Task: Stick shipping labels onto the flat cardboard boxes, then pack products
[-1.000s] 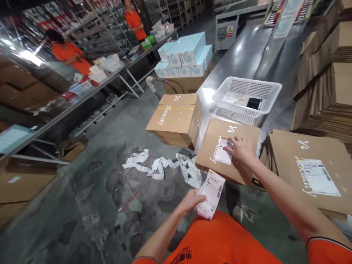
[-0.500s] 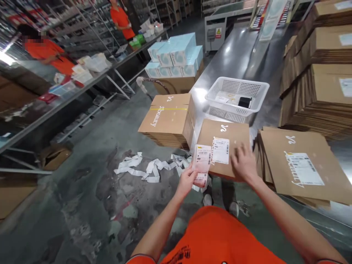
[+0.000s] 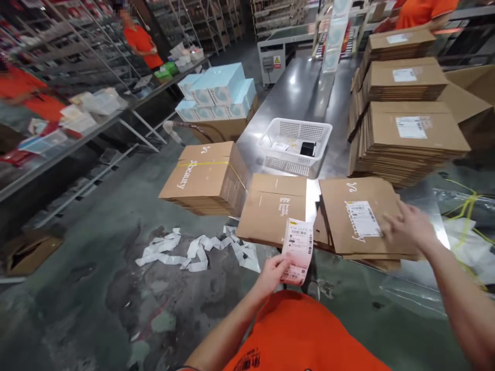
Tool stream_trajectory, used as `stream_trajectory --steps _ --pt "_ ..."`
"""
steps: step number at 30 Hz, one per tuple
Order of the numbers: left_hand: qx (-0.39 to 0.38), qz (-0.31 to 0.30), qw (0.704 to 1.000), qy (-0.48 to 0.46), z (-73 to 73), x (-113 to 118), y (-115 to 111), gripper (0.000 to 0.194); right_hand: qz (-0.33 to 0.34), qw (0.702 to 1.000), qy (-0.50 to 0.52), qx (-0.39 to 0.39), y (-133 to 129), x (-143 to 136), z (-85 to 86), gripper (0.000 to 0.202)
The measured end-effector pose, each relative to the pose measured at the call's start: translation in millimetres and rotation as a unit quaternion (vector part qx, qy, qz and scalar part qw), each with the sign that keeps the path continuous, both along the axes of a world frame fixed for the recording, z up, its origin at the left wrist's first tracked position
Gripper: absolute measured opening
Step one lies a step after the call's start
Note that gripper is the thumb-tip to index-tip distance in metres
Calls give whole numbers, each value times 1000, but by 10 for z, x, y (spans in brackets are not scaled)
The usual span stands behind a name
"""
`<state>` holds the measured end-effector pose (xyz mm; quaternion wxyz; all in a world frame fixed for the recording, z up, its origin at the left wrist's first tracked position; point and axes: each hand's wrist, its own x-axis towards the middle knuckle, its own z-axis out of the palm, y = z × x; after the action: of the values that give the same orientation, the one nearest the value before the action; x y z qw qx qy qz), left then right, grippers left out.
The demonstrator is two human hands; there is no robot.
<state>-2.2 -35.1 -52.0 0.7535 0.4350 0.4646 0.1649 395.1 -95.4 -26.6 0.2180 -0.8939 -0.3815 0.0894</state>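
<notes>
My left hand (image 3: 275, 273) pinches a strip of printed shipping labels (image 3: 297, 247) in front of a flat cardboard box (image 3: 266, 206) with small printed text. To the right, my right hand (image 3: 410, 226) has its fingers spread over the right edge of a labelled flat box (image 3: 340, 198), which tops a pile at the table's front. A white label (image 3: 364, 219) lies on that box, partly over its lettering. Whether my right fingers touch the cardboard is hard to tell.
Behind the boxes stands a white basket (image 3: 325, 147) holding a black item. Stacked flat boxes (image 3: 444, 116) rise at the right, and a strapped bundle (image 3: 209, 180) stands left. Paper strips (image 3: 199, 252) litter the floor. Co-workers in orange stand beyond.
The view has turned right. My right hand has moved from the middle box to the right pile. The middle box now shows a face without a label, and the labelled box tops the right pile.
</notes>
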Motion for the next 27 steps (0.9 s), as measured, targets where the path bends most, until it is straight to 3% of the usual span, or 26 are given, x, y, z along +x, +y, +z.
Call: stream_trajectory --steps 2,4,6,7,10,12,14,18,21,23,25,27 --pt "4 -1 1000 6 6 36 -38 55 152 975 149 56 272 -451 90 77" --pt "24 -5 1000 17 33 11 -38 55 309 889 333 56 556 -1029 169 73" --pt "64 4 998 22 101 -62 16 51 372 833 409 31 759 -1553 206 53" --pt "89 20 996 17 152 -103 66 50 374 825 424 21 823 -1760 201 47" --pt "168 96 981 0 319 -191 292 61 359 825 436 22 909 -2165 107 48" --pt "181 130 975 14 370 -210 479 42 369 832 412 35 939 -2311 21 47" --pt "167 144 974 43 325 -224 649 29 381 847 366 54 1003 -2403 -63 44" --pt "125 150 977 85 -7 -383 786 41 405 870 268 78 1366 -2423 -247 38" --pt "49 113 988 91 -306 -683 641 37 383 916 95 72 1801 -2253 -366 33" --pt "-11 72 993 95 -461 -938 465 42 373 927 -10 38 2054 -2104 -407 33" --pt "-53 49 993 95 -551 -1174 317 45 367 928 -57 12 2214 -2015 -427 48" --pt "-35 74 991 106 -571 -1333 294 45 354 932 -73 9 2267 -2063 -453 60"
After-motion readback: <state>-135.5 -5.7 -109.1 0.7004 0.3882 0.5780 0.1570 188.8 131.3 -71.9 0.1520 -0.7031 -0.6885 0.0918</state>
